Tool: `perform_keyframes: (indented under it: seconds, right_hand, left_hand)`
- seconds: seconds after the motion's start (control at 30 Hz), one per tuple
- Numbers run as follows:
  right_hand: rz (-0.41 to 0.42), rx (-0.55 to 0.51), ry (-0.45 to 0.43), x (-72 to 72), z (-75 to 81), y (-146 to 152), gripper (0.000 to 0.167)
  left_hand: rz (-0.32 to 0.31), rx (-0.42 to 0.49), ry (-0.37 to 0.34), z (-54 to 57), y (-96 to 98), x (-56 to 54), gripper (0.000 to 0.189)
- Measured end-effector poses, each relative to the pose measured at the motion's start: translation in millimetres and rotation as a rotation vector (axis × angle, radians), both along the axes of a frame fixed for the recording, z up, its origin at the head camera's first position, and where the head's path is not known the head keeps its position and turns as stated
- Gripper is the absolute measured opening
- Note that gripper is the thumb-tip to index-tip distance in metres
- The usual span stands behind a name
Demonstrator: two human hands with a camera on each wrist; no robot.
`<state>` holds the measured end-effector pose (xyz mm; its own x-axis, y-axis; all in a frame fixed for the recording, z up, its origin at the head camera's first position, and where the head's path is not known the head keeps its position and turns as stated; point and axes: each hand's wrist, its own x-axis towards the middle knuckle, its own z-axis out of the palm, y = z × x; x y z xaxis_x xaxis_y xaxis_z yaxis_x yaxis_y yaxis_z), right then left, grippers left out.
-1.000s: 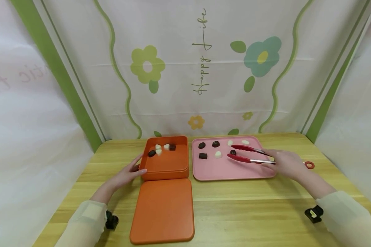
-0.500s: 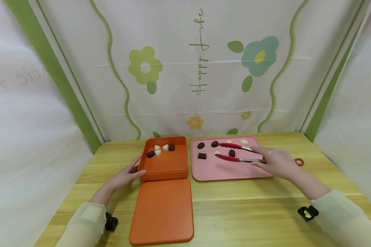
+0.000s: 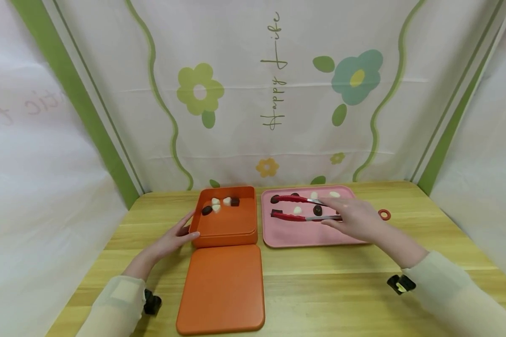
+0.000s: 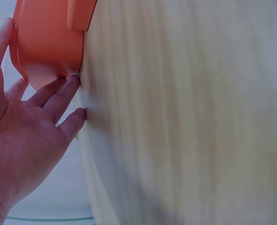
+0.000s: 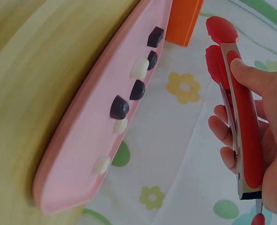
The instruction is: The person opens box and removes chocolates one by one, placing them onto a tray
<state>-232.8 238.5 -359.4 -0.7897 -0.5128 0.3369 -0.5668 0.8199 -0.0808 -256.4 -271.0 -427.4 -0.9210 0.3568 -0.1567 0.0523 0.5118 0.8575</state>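
My left hand (image 3: 174, 238) rests against the left side of the orange box (image 3: 232, 225), thumb over its front corner. In the left wrist view the fingers (image 4: 63, 96) lie extended along the box wall. My right hand (image 3: 358, 219) grips red-tipped tongs (image 3: 293, 199) over the pink tray (image 3: 295, 237). The tongs' tips stand apart and overlap a dark oval chocolate (image 3: 274, 199) and a dark square chocolate (image 3: 275, 211) at the tray's left end. Between the tongs' arms show a white chocolate (image 3: 297, 210) and a dark round chocolate (image 3: 317, 210).
Inside the box are several white chocolates (image 3: 216, 208), a dark oval one (image 3: 207, 210) and a dark square one (image 3: 234, 201). An orange lid (image 3: 221, 290) lies in front of the box. Two white chocolates (image 3: 335, 194) sit along the tray's back edge. A printed curtain (image 3: 236, 140) hangs behind the wooden table (image 3: 320, 290).
My right hand has carried the tongs leftward across the tray, from the dark round chocolate to the tray's left end. The left hand has stayed at the box.
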Motion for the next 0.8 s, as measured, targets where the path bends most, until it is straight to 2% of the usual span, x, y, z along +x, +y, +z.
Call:
perform_keyframes:
  seconds: [0.1,0.33,0.47,0.6,0.8]
  right_hand:
    - [0.026,0.009,0.021,-3.0,1.4,-11,0.058]
    - [0.141,-0.006,0.043,-13.6,5.0,-36,0.059]
    - [0.156,-0.002,0.045,-18.9,8.2,-50,0.057]
    - [0.164,-0.002,0.002,-25.2,11.7,-65,0.057]
    - [0.219,-0.012,-0.003,-38.9,8.1,-88,0.059]
  left_hand:
    - [-0.002,-0.003,0.003,-0.1,-0.4,-0.1,0.08]
    - [-0.001,-0.005,0.002,-1.1,-1.0,-0.6,0.08]
    - [-0.001,-0.003,-0.003,-1.0,-1.3,-0.7,0.079]
    - [0.002,-0.005,-0.003,-1.2,-1.4,-1.4,0.08]
    - [0.007,-0.005,-0.002,-1.7,-0.9,-2.8,0.08]
